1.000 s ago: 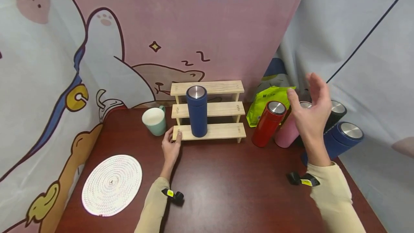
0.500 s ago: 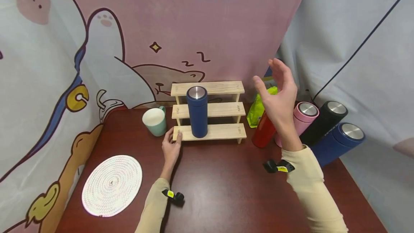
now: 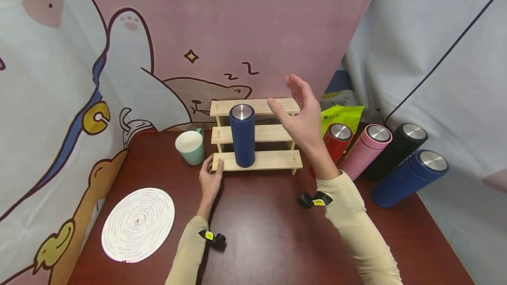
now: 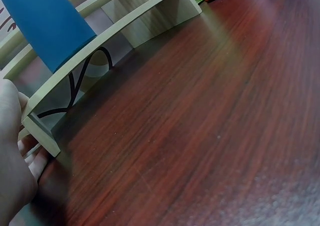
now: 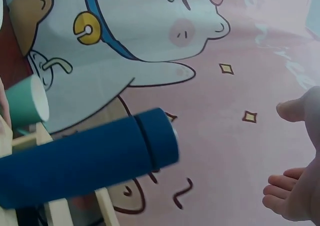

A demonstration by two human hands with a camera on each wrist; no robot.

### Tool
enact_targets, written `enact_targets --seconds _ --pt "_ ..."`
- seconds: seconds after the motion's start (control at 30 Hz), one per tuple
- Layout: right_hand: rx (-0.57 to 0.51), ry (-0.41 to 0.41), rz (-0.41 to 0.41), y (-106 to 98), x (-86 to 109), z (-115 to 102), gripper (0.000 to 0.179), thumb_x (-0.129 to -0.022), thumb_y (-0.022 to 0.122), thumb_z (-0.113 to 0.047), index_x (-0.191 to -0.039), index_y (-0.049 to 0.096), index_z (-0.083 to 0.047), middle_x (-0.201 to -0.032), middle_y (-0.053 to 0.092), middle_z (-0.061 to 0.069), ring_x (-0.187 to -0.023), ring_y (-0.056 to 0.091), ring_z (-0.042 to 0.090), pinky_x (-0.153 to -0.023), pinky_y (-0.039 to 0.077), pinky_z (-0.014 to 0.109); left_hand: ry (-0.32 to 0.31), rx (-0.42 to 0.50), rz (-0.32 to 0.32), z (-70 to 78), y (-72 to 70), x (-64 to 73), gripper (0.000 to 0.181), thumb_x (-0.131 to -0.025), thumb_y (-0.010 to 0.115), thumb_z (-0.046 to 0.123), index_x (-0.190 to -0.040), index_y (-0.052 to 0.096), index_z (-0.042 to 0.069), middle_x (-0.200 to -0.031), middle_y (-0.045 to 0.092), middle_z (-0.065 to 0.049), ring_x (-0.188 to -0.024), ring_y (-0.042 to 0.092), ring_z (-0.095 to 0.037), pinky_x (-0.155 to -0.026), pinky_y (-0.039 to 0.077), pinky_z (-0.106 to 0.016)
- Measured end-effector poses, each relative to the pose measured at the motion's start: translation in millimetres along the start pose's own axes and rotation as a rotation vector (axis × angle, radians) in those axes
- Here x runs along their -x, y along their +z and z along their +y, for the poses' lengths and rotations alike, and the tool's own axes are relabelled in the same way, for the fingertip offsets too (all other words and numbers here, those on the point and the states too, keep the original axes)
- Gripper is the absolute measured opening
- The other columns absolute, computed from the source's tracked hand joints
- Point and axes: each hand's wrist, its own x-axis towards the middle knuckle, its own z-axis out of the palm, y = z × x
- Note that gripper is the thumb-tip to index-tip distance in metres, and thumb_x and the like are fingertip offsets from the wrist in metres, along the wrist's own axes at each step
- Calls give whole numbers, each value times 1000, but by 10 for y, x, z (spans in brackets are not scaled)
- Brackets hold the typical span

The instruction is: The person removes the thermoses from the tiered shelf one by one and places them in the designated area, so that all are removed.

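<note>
A blue thermos bottle with a steel-topped lid stands upright on the lowest step of a three-step wooden rack. My left hand grips the left end of that lowest step, thumb on top and fingers around the side; the left wrist view shows the fingers curled by the leg. My right hand is raised in front of the rack's right end, holding nothing. Its thumb and fingers are spread apart in a C shape, and in the right wrist view they point toward the blue thermos with a gap between.
Right of the rack stand a red thermos, a pink one, a black one and another blue one. Behind the red one is a lime-green bag. A mint mug and a round white woven mat lie left.
My right hand has moved left from over the pink and black thermoses to the rack's right end, fingers still spread. My left hand and the thermos on the rack have stayed put.
</note>
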Motion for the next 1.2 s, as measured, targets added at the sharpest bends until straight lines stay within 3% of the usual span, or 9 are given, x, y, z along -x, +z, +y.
enact_targets --seconds 0.3,0.53,0.83,1.2 --pt "43 150 -179 324 89 101 78 -88 80 -26 -152 42 -3 -153 50 12 -144 46 24 -119 35 37 -12 -14 0 11 7 19 46 -95 73 24 -137 62 11 -121 69 -19 -115 63 -28 -99 49 -46" --pt "-35 261 -228 517 107 280 81 -86 82 -26 -152 42 -4 -153 50 13 -144 45 24 -119 35 36 -5 -17 3 2 21 -3 46 -94 73 23 -138 62 13 -119 71 -19 -112 65 -28 -96 50 -46" --pt "-41 259 -245 703 136 509 82 -83 85 -22 -149 42 1 -143 57 20 -132 56 32 -112 43 44 1 -10 3 11 11 -28 46 -94 73 23 -137 62 12 -118 71 -19 -111 66 -28 -96 51 -45" --pt "64 263 -263 771 203 603 78 -81 87 -25 -145 49 -2 -135 63 17 -126 61 34 -107 48 47 -4 -43 -8 -19 -8 10 48 -96 72 27 -140 60 14 -117 71 -17 -106 68 -28 -89 51 -37"
